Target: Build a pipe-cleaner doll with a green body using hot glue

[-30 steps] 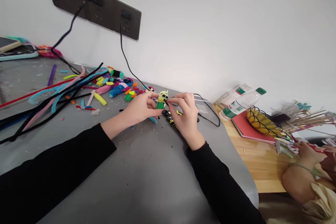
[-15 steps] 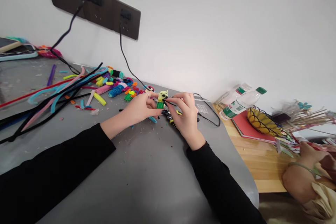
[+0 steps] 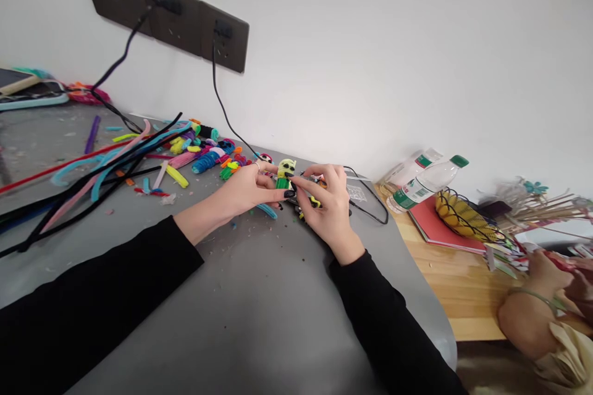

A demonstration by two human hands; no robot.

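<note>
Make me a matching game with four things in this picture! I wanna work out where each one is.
Things:
1. Small fuzzy yellow-and-green figure
2. Clear plastic bottle with a green cap
3. Dark rectangular socket panel
4. Short purple fuzzy stick

Places:
A. On the white wall
B. Lying on the grey table
C. Between the left hand and the right hand
D. Near the flat red folder

Right pairs: 1-C, 2-D, 3-A, 4-B.

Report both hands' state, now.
Left hand: closed, holding the yellow-and-green figure.
Right hand: curled in at the figure; whether it pinches anything cannot be told.
</note>
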